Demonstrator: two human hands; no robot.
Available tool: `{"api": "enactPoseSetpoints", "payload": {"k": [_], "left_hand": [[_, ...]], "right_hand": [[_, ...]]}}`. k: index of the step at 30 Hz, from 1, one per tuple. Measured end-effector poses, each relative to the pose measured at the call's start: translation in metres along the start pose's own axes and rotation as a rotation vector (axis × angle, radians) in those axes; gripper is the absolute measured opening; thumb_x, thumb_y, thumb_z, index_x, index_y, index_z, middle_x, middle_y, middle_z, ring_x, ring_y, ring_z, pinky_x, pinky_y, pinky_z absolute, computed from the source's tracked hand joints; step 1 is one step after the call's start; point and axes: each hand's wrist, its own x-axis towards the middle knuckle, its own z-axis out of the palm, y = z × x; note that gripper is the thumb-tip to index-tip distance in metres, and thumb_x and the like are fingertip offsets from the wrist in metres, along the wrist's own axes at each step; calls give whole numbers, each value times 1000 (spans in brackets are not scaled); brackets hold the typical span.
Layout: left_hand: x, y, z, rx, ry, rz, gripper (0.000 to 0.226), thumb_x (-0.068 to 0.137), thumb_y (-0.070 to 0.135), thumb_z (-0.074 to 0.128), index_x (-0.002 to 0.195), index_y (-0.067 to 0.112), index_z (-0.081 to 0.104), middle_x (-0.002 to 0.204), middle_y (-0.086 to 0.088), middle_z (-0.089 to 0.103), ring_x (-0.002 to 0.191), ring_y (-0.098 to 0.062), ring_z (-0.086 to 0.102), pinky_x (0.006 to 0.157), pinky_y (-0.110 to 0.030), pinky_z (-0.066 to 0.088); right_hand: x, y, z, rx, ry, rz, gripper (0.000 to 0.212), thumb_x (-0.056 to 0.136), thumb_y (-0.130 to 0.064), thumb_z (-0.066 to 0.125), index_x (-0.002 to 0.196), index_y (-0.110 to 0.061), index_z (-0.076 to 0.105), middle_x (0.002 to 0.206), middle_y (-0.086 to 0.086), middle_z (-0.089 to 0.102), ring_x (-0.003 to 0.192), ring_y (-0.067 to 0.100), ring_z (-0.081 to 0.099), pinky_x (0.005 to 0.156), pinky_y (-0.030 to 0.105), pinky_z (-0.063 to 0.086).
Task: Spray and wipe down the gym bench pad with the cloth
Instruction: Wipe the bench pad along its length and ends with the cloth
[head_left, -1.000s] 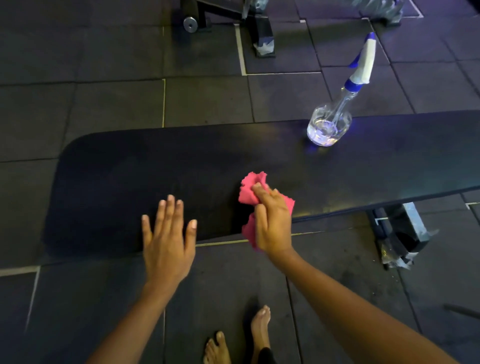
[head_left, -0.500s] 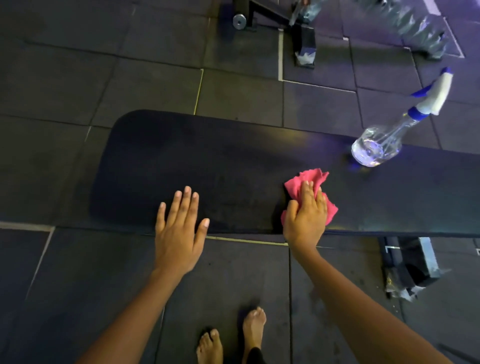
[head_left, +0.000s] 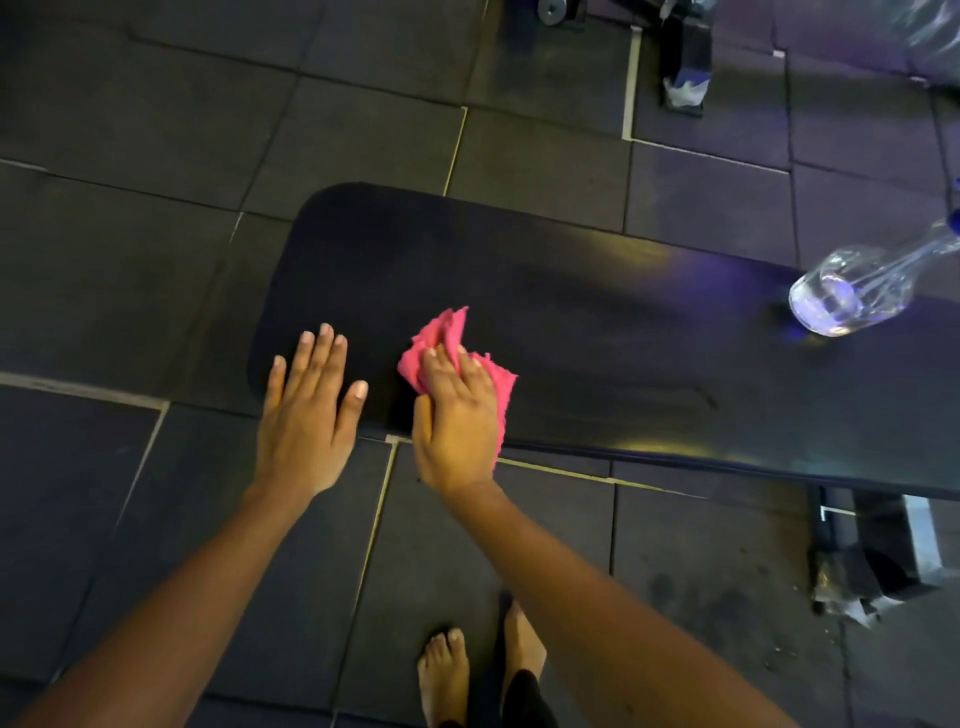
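The black bench pad (head_left: 597, 322) runs from the middle of the view out past the right edge. A crumpled pink cloth (head_left: 441, 338) lies on its near left part, and my right hand (head_left: 457, 415) presses flat on it with the fingers over the cloth. Just left of that, my left hand (head_left: 309, 410) rests flat and spread at the pad's near left corner, holding nothing. A clear spray bottle (head_left: 852, 291) with a blue and white head stands on the pad at the far right, its top cut off by the frame.
Dark rubber floor tiles surround the bench. A bench foot (head_left: 878, 561) with torn wrapping sits under the pad at lower right. Another machine's base (head_left: 685, 57) stands at the top. My bare feet (head_left: 467, 675) are on the floor below the hands.
My right hand has slid the cloth leftward along the pad, close beside my left hand. The view has shifted, so the bottle now sits at the right edge.
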Motion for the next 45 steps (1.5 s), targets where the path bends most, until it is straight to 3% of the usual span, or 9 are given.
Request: {"api": "enactPoseSetpoints", "payload": {"k": [3,5,10,14,28,33,37,42,45], "left_hand": [[-6,0,-3,4,0,4,66,98,47,15,151,9,24,160,-4,15,149,-17,5,121,-45,5],[-10,2,-3,-10,-5,-37,66,98,48,15,151,9,23,160,-3,14,149,-16,4,121,-44,3],[-13,7,4,48,-8,-77,65,99,48,12,153,13,12,162,0,5,149,-14,-4,119,-39,-8],[-13,7,6,59,-4,-76,64,99,47,12,153,13,12,162,-1,5,149,-15,-3,118,-36,-12],[-11,4,-1,69,-106,-96,68,97,55,5,154,18,7,162,3,1,149,-10,-6,118,-36,-8],[-6,3,-18,76,-101,-64,65,97,53,15,151,17,27,160,3,20,146,-14,18,114,-42,19],[15,-2,-28,42,-11,-43,53,98,43,25,138,18,48,147,0,44,128,-22,47,99,-46,32],[24,-17,-7,-8,38,-95,62,99,46,23,151,13,25,160,-4,17,148,-18,11,120,-42,5],[21,-20,-2,-29,59,-62,63,100,47,18,150,9,26,159,-7,19,149,-18,10,121,-40,3]], "right_hand": [[4,5,-20,187,-82,-27,53,85,-22,34,128,-7,61,132,14,62,125,34,51,118,37,26],[7,18,-41,280,18,19,49,86,-16,37,127,-5,61,127,17,62,118,38,54,116,27,27],[11,83,-85,34,284,248,61,80,-24,32,133,-5,57,141,20,52,135,42,39,118,52,22],[7,91,-68,-48,234,309,57,83,-15,35,135,-1,53,145,19,48,138,44,34,118,53,21],[16,-5,-16,88,-198,-60,58,82,-23,32,130,-6,60,138,14,57,133,32,47,120,36,17],[30,29,-67,196,-35,15,55,84,-22,34,130,-5,60,140,13,55,135,29,45,120,30,14],[63,66,-78,-28,50,247,62,85,-21,34,143,-3,43,153,18,37,144,39,24,122,44,9],[61,70,-53,-166,95,257,63,84,-20,34,145,-5,41,153,14,37,143,35,29,121,45,16],[53,55,-43,-111,98,215,62,81,-13,35,140,-3,47,148,17,43,140,36,36,119,42,19]]}}
